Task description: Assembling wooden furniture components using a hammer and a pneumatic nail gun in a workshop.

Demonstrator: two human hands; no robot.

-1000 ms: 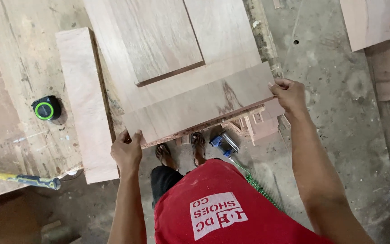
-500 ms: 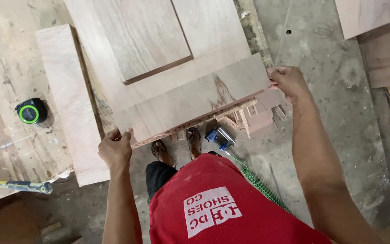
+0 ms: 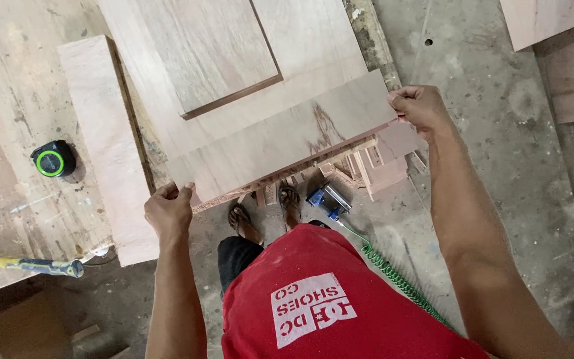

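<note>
Board point(image 3: 280, 143) now higher, 2 hands point(image 3: 169, 211) unmoved at its ends.

No packages, signs or screens show. The one label-like thing is a white printed patch point(image 3: 313, 307) on the red shirt point(image 3: 340, 306), a slanted rectangle with red lettering, lying below and between the left grip point(image 3: 169, 211) and the right grip point(image 3: 421, 106), nearer the left

Long pale wooden board point(image 3: 280, 143) lies tilted atop panels.
</note>
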